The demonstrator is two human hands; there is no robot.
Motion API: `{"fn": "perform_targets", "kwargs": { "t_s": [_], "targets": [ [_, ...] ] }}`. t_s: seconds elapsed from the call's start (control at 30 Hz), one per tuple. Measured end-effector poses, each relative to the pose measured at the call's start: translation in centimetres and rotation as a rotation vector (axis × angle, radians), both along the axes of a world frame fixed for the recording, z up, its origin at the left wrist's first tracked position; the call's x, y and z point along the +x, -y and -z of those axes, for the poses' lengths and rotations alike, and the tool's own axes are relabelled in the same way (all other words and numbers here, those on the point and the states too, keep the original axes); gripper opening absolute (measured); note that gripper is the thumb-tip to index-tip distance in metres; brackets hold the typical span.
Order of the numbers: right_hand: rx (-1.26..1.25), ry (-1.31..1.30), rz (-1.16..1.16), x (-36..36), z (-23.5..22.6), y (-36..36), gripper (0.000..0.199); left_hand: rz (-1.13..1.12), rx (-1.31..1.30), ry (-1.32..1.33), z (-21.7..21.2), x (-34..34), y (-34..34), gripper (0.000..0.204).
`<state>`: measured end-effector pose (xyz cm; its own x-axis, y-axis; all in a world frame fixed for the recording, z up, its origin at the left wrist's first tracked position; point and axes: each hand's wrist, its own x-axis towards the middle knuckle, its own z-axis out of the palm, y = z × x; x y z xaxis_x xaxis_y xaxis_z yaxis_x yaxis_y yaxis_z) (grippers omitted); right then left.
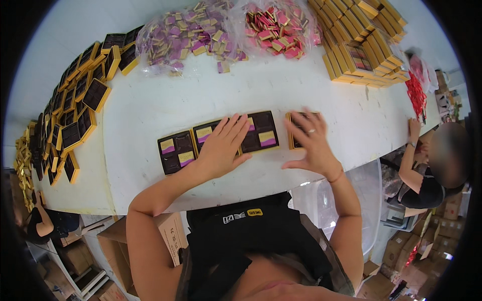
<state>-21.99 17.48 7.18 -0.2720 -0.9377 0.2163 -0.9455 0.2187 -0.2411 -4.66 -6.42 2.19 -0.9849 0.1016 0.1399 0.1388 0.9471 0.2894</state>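
Note:
A row of shallow gold-edged boxes (176,153) with black compartment trays lies on the white table in front of me. Small purple-and-gold squares (266,139) sit in some of their compartments. My left hand (223,148) is open, palm down with the fingers stretched over the middle of the row, hiding part of it. To the right, a separate gold-edged box (290,141) lies apart from the row. Above it my right hand (316,148), slightly blurred, has its fingers spread and covers most of the box; whether it touches it I cannot tell.
Open boxes with black trays (75,125) are heaped at the left. At the back lie clear bags of purple-and-gold squares (183,37) and red-and-gold squares (278,30). Stacked gold boxes (359,55) stand back right. Other people (427,180) are at the table's right and left ends.

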Motion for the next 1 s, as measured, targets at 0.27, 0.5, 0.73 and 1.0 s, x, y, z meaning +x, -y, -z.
{"fn": "perform_targets", "kwargs": {
  "t_s": [0.27, 0.5, 0.73, 1.0],
  "targets": [
    [-0.131, 0.421, 0.088, -1.6, 4.5, -0.6, 0.115, -0.274, 0.255, -0.402, 0.9, -9.5, 10.8, 0.022],
    [-0.416, 0.383, -0.204, -2.1, -0.2, 13.4, 0.037, -0.568, 0.046, -0.347, 4.4, -16.1, 21.8, 0.028],
    [0.083, -0.169, 0.077, -6.0, 4.4, 28.5, 0.014, -0.584, 0.150, -0.296, 4.6, -14.1, 22.6, 0.036],
    [-0.030, 0.040, 0.020, -8.4, 5.7, 27.1, 0.017, -0.568, 0.460, -0.332, 5.5, -13.1, 24.8, 0.038]
  ]
}}
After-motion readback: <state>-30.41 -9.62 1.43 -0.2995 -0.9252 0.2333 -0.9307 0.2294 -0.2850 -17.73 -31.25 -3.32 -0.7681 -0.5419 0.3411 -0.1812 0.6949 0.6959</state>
